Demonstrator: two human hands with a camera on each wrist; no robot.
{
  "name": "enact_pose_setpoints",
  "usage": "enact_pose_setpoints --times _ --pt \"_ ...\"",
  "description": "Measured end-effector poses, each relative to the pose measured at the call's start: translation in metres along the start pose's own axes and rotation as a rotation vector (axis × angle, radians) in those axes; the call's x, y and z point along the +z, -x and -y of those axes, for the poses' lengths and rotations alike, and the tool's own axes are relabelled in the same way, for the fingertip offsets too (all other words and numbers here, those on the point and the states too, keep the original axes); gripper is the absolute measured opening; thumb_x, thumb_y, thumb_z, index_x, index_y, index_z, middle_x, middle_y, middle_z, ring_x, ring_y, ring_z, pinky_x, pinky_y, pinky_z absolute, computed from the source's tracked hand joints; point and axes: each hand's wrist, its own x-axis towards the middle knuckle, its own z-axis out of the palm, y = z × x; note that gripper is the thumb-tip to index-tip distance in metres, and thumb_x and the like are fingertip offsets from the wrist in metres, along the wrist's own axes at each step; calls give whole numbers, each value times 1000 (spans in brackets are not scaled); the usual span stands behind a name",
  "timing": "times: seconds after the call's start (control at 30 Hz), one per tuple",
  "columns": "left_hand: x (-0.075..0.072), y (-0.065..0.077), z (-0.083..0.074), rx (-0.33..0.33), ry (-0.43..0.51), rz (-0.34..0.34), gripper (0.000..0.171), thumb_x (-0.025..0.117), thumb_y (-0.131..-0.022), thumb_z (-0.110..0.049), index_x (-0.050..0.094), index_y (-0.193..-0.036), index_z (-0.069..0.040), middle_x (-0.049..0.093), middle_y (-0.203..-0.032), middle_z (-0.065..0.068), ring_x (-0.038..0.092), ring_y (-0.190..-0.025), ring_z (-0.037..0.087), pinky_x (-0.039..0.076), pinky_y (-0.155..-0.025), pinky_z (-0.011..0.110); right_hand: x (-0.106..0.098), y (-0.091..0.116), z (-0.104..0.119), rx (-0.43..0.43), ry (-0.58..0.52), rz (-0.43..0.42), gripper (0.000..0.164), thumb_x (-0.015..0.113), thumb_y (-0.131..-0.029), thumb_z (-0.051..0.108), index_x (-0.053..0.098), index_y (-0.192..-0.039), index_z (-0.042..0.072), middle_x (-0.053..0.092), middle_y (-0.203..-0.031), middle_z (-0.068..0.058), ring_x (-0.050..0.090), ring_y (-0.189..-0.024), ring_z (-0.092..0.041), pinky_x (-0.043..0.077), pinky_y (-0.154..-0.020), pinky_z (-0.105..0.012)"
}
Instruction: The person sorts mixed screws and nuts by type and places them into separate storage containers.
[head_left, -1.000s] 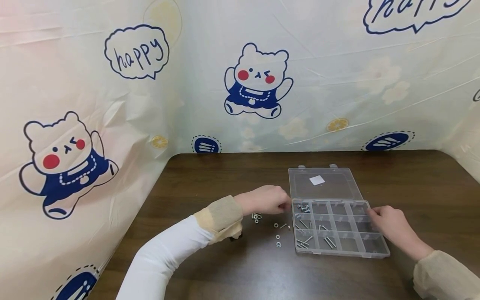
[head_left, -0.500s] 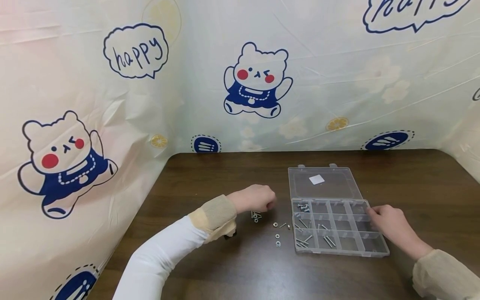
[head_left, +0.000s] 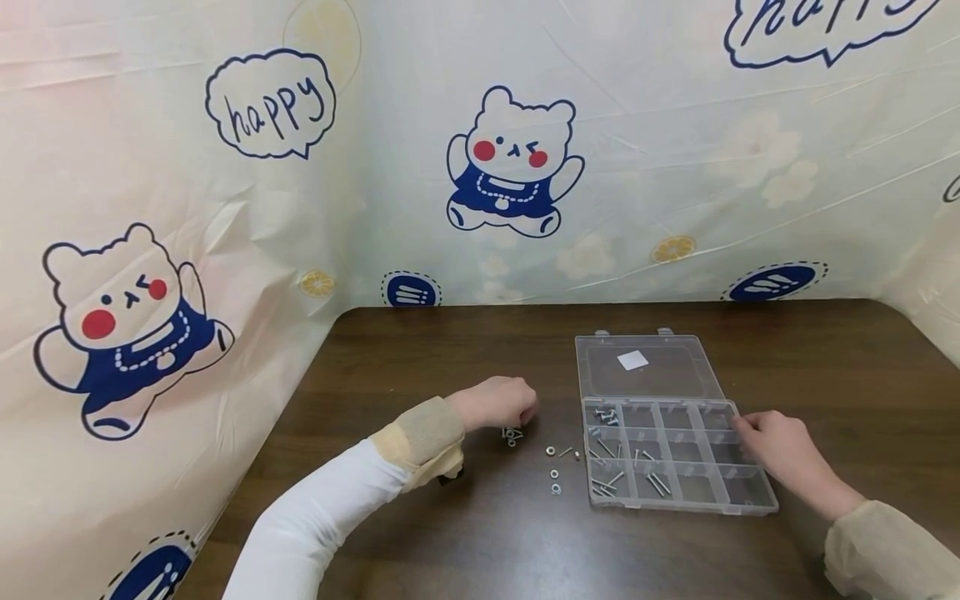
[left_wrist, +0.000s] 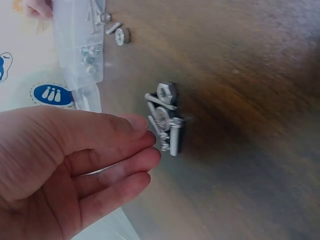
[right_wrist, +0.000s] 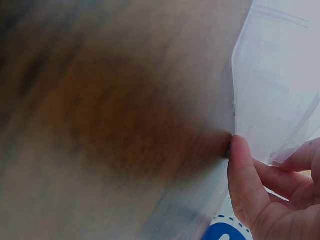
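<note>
Left hand point(head_left: 495, 403) away from the clear box point(head_left: 696, 485), now just beside the screw-and-nut pile point(left_wrist: 163, 119).

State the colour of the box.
The box is clear and colourless, best seen in the head view.

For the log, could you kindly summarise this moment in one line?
left hand: near small silver metal fasteners | right hand: holds clear rectangular plastic box

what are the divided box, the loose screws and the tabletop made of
Divided box: apparently clear, smooth plastic; brown shows through it. Loose screws: bright silvery metal, perhaps plated steel, from their grey glint. Tabletop: wood or woodgrain laminate; dark grain, soft sheen.
</note>
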Motion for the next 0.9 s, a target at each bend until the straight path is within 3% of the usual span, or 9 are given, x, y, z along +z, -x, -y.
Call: enact_pose_setpoints --times 0.4,0.63,0.83,0.9 --pt "4 4 0 -27 -8 -22 21 64 -76 -3 57 -62 -16 50 -61 -8 47 -56 9 39 -52 22 -1 1 1 14 -3 11 38 38 -94 19 64 -75 0 51 -55 1 43 -54 -15 34 -51 -30" --pt "3 3 -3 40 -57 -153 22 68 -66 -8 52 -55 -18 48 -56 -9 46 -52 9 40 -49 24 -1 0 2 19 0 16 38 37 -94 20 63 -74 0 49 -54 1 42 -53 -15 33 -51 -30" --pt "-8 2 -12 101 -7 -180 19 66 -67 -4 51 -63 -15 46 -61 -7 46 -57 9 37 -50 22 -1 0 2 14 7 12 38 37 -94 20 65 -82 -4 54 -58 0 45 -55 -15 35 -52 -30" --pt "-10 1 -14 122 -16 -197 19 64 -66 -2 50 -64 -14 44 -62 -6 45 -58 9 37 -51 22 -1 0 2 10 7 8 39 36 -93 19 65 -78 -1 53 -57 0 45 -55 -15 35 -51 -30"
